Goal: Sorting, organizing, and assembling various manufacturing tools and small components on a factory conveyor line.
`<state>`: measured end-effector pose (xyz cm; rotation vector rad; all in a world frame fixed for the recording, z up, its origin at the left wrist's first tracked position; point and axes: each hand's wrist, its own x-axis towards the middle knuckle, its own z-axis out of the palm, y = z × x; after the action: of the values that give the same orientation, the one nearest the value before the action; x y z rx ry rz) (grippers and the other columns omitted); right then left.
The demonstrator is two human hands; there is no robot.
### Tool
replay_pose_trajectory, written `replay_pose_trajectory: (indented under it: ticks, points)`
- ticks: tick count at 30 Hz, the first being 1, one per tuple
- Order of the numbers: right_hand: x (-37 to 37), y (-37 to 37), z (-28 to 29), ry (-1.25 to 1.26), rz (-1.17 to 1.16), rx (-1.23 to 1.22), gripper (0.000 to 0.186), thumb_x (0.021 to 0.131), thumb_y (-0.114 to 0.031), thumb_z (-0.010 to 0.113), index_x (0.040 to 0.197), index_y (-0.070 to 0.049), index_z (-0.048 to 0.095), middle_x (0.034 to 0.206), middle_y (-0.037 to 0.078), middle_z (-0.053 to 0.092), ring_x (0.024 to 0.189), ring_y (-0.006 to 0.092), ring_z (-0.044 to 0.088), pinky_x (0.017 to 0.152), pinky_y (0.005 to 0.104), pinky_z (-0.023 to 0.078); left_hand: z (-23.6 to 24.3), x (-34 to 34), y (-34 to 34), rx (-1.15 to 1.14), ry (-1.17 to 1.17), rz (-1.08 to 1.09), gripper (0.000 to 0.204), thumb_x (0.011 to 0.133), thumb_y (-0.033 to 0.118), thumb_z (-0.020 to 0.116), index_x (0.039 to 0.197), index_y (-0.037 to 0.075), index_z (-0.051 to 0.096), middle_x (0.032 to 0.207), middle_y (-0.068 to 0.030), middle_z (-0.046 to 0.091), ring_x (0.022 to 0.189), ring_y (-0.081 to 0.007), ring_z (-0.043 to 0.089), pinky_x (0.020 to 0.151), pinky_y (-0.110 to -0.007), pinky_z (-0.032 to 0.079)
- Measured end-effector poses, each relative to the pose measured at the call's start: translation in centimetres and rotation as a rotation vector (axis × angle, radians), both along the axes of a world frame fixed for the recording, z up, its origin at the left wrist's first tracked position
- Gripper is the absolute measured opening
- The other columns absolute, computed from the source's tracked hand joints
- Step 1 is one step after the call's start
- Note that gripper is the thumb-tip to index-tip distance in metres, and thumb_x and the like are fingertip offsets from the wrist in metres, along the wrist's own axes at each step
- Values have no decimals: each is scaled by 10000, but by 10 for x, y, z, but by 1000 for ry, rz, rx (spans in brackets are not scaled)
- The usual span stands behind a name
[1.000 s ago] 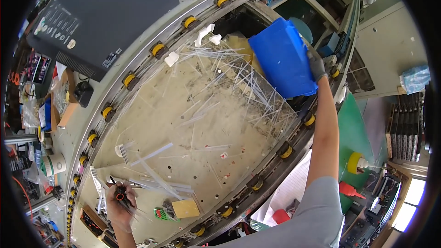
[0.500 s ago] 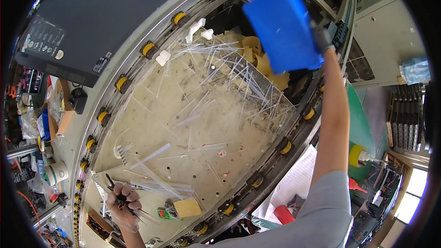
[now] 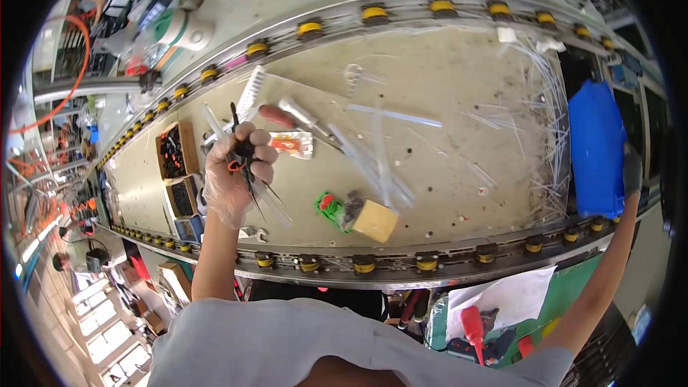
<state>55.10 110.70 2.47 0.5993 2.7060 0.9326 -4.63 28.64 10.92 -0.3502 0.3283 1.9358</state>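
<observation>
My left hand (image 3: pixel 238 172), in a thin clear glove, is closed around a slim black pointed tool (image 3: pixel 233 114). One sharp end sticks out above the fingers and thin points show below, with an orange bit by the palm; its exact kind is unclear. Far to the right, my right hand (image 3: pixel 631 169), in a dark grey glove, grips the edge of a blue plastic bin (image 3: pixel 596 150) at the table's end. The bin's inside is hidden. Close to my left hand lie a red-handled screwdriver (image 3: pixel 276 115), a small orange-and-white packet (image 3: pixel 292 145) and clear plastic tubes (image 3: pixel 362 165).
A yellow sponge block (image 3: pixel 375 221) sits beside a green packet (image 3: pixel 330 207) on the worktable (image 3: pixel 444 172). Rails with yellow rollers (image 3: pixel 364 265) border both long sides. Cardboard boxes of small dark parts (image 3: pixel 172 152) stand at left. Loose clear strips (image 3: pixel 543 111) litter the right end.
My view has swung round, so the table runs across the picture. The blue bin, still in my right hand, has turned and sits at the table's right end. My left hand keeps its black tool.
</observation>
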Motion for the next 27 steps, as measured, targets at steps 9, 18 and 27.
replay_pose_trajectory:
  ticks: [9,18,27]
  points:
    - [-217,-341,182,849,-589,-966,523,879,-417,604,1215,-19,576,1058,99,648,951,190,587,857,317,449,40,-69,-169,13,74,312,174,846,66,589,1015,36,616,1096,-67,547,1013,-237,555,770,-336,557]
    - [-428,-744,172,434,378,-1049,189,745,-44,589,910,-75,678,868,83,669,765,289,619,676,376,468,21,-102,-310,-103,134,509,192,886,84,566,1047,-16,599,1181,-167,569,1149,-283,533,864,-374,554]
    - [-434,-926,39,-72,665,-889,262,762,-136,559,1020,-126,609,900,45,618,902,220,599,719,349,466,-24,-71,-338,-226,336,302,238,842,130,623,1015,-32,612,1076,-164,621,1032,-277,593,798,-352,574]
